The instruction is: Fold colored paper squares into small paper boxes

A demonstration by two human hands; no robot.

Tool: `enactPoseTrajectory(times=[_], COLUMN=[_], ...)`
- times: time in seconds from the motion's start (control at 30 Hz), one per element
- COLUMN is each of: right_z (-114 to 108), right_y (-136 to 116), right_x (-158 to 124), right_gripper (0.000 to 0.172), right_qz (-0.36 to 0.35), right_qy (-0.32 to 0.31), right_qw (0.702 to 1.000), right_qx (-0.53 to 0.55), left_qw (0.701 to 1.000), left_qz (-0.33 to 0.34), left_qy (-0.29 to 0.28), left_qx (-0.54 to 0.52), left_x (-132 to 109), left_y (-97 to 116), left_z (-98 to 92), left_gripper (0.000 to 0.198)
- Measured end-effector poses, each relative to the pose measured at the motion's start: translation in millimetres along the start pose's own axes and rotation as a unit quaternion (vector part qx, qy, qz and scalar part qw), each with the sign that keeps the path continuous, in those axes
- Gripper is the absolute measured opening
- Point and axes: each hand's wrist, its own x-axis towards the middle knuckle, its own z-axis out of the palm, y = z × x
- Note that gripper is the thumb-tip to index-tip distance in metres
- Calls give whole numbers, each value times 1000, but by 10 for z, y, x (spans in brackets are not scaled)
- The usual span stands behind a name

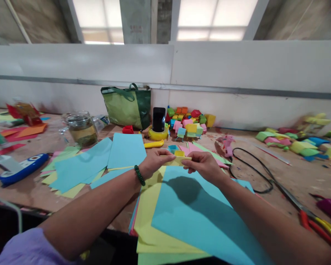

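Note:
A small strip of yellow paper (178,161) is pinched between both hands above the stacked sheets. My left hand (157,162), with a dark green beaded bracelet (139,175) on the wrist, closes on the strip's left end. At its right end, the fingers of my right hand (202,165) are closed on it too. Under the hands lies a large blue sheet (193,209) on top of yellow sheets (149,228). Just beyond the strip sit a small blue folded piece (173,148) and a small yellow folded piece (179,153).
A glass jar (81,129), a green bag (125,106) and a phone (159,119) stand behind. Colourful paper blocks (191,127) are heaped near the wall. To the right lie a pink glue gun (226,143), its black cable and scissors (306,211). A yellow cutter (154,144) lies left of centre.

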Motion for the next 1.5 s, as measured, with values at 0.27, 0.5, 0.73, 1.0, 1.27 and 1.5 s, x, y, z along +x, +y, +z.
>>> enactPoseTrajectory(times=[0.27, 0.5, 0.73, 1.0, 1.27, 1.5], right_z=[70, 44, 37, -113, -225, -303], right_y=[-53, -55, 39, 221, 255, 316], right_x=[-109, -96, 4, 52, 155, 204], right_gripper=[34, 37, 43, 20, 27, 39], right_qz=[-93, -86, -17, 113, 54, 68], right_qy=[55, 82, 1, -191, -209, -282], right_qw=[991, 991, 1000, 949, 929, 928], right_qx=[-82, -68, 14, -223, -300, -233], left_qw=[990, 985, 969, 905, 685, 694], left_qz=[37, -63, -135, 106, 227, 232], left_qy=[-69, -154, -203, -140, -290, -268], left_qx=[119, 55, 33, 387, 629, 626], left_x=[-5, -49, -20, -51, -206, -314], left_y=[29, 38, -24, -121, 55, 19], left_z=[-11, 9, -67, 1, 109, 84], left_gripper=[40, 43, 39, 20, 23, 23])
